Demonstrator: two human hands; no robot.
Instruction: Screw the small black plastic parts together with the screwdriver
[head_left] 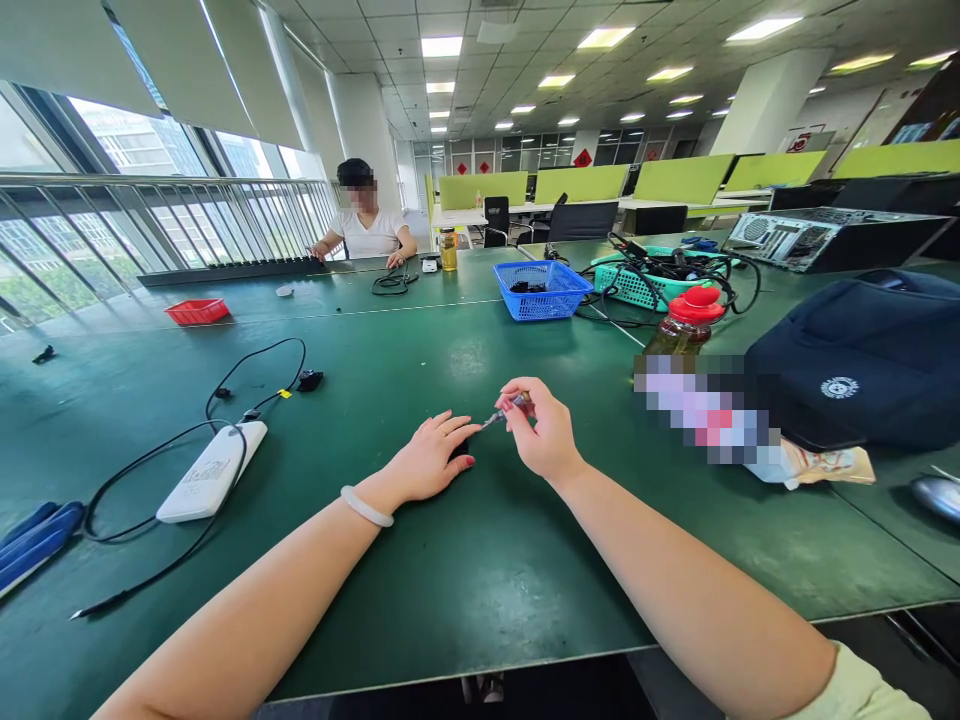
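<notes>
My left hand point(435, 456) lies palm down on the green table point(480, 570), its fingers spread and pointing right. Part of a small dark object point(460, 450) shows beneath it, between thumb and fingers; most of it is hidden. A pale bracelet point(366, 507) circles the left wrist. To the right, my right hand point(538, 430) is closed around a slim tool point(517, 402) with a thin metallic tip. That tip points down and left, ending close to the left index fingertip. Whether it touches the nail cannot be made out.
At left are a white power bank point(214, 470) with black cables and a red tray point(198, 311). Ahead stand a blue basket point(541, 290) and a green basket point(637, 284) of cables. A red-lidded bottle point(682, 325) and dark bag point(862, 360) sit right. A person point(367, 220) sits opposite.
</notes>
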